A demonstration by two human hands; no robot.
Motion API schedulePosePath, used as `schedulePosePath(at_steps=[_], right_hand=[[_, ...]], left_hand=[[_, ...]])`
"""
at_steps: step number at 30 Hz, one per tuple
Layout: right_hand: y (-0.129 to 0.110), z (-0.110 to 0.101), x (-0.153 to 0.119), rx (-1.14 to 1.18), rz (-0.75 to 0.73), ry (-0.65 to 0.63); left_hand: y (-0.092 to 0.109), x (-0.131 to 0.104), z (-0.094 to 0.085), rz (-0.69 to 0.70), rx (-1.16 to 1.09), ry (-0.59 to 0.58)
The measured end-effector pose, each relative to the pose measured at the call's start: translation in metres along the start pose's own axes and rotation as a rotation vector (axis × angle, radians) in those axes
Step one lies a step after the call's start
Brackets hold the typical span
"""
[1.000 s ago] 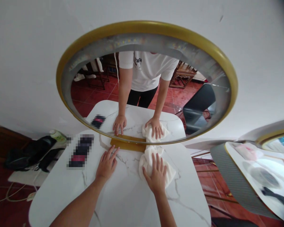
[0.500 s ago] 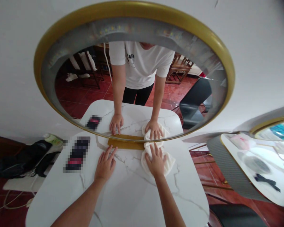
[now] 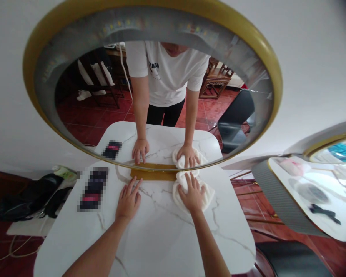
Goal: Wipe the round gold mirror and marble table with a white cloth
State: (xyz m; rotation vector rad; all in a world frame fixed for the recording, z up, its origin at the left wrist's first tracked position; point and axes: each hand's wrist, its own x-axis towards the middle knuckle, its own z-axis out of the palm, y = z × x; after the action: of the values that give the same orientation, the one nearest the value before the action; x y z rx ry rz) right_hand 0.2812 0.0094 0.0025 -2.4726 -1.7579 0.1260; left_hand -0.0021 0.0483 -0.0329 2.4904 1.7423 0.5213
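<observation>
My left hand (image 3: 128, 200) lies flat with spread fingers on the white marbled table (image 3: 158, 238), its fingertips near the left end of a gold strip (image 3: 152, 175) at the mirror's foot. Under my right hand (image 3: 192, 194) is a crumpled white cloth (image 3: 209, 198); the palm and spread fingers press on it, and part of it bunches up in front of the fingertips. An oval gold-framed mirror (image 3: 161, 148) stands behind and reflects both arms and the cloth.
A pixelated dark object (image 3: 93, 189) lies on the table's left side. Black bags (image 3: 29, 196) sit on a white seat beyond the left edge. At the right are a second table (image 3: 305, 192) with a dark item and a black chair (image 3: 294, 257).
The head view has shifted slightly, so the mirror appears larger and farther left. My right hand and the cloth have barely moved; my left hand stays in place.
</observation>
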Motion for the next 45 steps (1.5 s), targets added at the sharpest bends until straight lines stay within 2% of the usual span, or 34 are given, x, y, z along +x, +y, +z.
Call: schedulePosePath(at_steps=[4, 12, 14, 16, 20, 23, 28, 31, 33, 35, 40, 42, 45], right_hand=[[-0.010, 0.001, 0.000, 0.012, 0.040, -0.006], [-0.012, 0.002, -0.035, 0.033, -0.271, -0.037], [-0.009, 0.002, -0.036, 0.031, -0.299, -0.046], [-0.005, 0.003, -0.032, 0.023, -0.244, -0.033], [-0.006, 0.002, -0.014, 0.008, 0.003, 0.016], [-0.014, 0.002, -0.007, -0.006, 0.066, 0.016], [-0.020, 0.002, -0.019, -0.034, -0.087, -0.030], [-0.016, 0.002, -0.030, -0.020, -0.242, -0.062], [-0.011, 0.001, -0.032, -0.008, -0.292, -0.073], [-0.007, 0.001, -0.031, -0.002, -0.230, -0.053], [-0.008, -0.002, -0.018, 0.006, 0.079, 0.022], [-0.016, -0.002, -0.016, 0.001, 0.101, 0.013], [-0.030, 0.000, -0.022, -0.017, 0.027, -0.018]], left_hand=[[0.002, 0.000, -0.001, -0.003, -0.004, 0.005], [0.001, 0.000, 0.000, -0.018, -0.010, -0.008], [0.001, 0.000, -0.001, -0.017, -0.010, -0.010], [0.001, 0.000, -0.001, -0.013, -0.008, -0.009], [0.002, 0.000, -0.002, -0.010, -0.005, -0.002], [0.002, 0.000, -0.003, -0.017, -0.007, 0.001], [0.003, 0.001, -0.004, -0.027, -0.014, -0.004], [0.003, 0.001, -0.004, -0.025, -0.018, -0.003], [0.002, 0.001, -0.003, -0.021, -0.017, -0.009], [0.002, 0.000, -0.003, -0.021, -0.012, -0.013], [0.001, 0.001, -0.003, -0.027, -0.006, -0.021], [0.001, 0.001, -0.003, -0.026, -0.008, -0.024], [0.002, 0.001, -0.004, -0.029, -0.009, -0.029]])
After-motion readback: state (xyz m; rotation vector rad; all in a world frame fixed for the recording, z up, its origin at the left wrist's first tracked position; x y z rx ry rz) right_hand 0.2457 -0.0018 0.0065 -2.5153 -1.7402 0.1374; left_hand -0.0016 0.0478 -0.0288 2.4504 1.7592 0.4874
